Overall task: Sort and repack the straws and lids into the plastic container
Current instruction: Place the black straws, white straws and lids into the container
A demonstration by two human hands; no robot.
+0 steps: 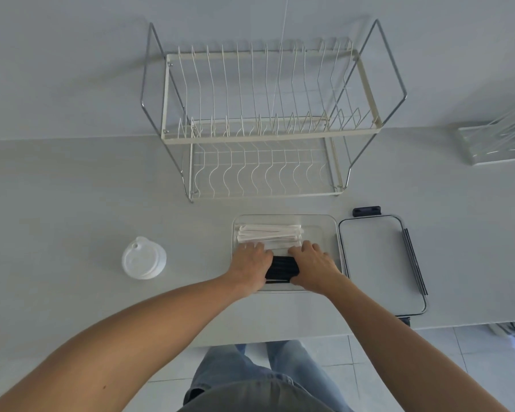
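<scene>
Left to right: stacked lids [143, 258] apart on tabletop [72, 203], not yet packed; left hand [251, 261] and right hand [312, 264] pressing black straws [281, 267] inside plastic container [324, 221], beside white straws [269, 233]. Risk: uneven pressure scattering bundles together.

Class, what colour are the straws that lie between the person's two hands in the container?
Black straws, seen best in the head view.

The person is wearing light blue, faded denim jeans [268, 367] and a grey top [250, 396] showing at the bottom edge. Both forearms are showing bare, with no sleeves, watch or rings visible on them.
</scene>
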